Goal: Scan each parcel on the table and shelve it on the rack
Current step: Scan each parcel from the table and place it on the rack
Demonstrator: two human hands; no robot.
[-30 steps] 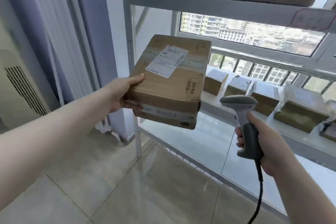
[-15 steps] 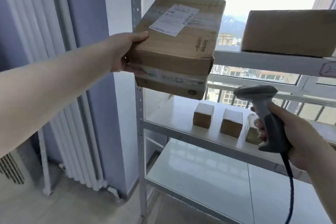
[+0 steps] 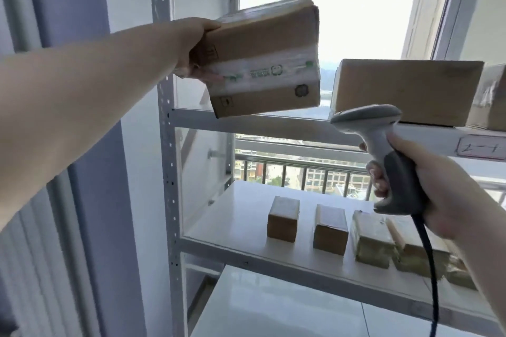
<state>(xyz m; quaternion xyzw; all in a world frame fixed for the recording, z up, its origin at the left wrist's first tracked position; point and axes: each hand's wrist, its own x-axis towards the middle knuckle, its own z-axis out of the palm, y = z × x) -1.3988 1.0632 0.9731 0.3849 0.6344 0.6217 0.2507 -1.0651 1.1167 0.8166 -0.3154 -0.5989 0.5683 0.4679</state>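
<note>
Cardboard parcel (image 3: pixel 262 57), taped across its side with a white printed band, rides tilted in your left hand (image 3: pixel 191 46) at upper centre of the frame, above the front edge of the rack's upper shelf (image 3: pixel 273 123) and touching nothing else. Your thumb lies on the top face with the other fingers curled beneath the left end. Your right hand (image 3: pixel 427 186), at centre right, wraps the dark grip of a grey handheld barcode scanner (image 3: pixel 383 150), its head pointing left and its black cable (image 3: pixel 430 268) trailing to the bottom edge.

On the upper shelf, just right of the lifted parcel, sits a large brown box (image 3: pixel 405 90); the gap to its left looks free. The shelf below, at lower centre, carries a row of small boxes (image 3: pixel 283 219).

Shelving appears to be the step in hand, the scanner idle. Your next move likely calls for levelling the parcel, sliding it in left of the large box without nudging it, then releasing.
</note>
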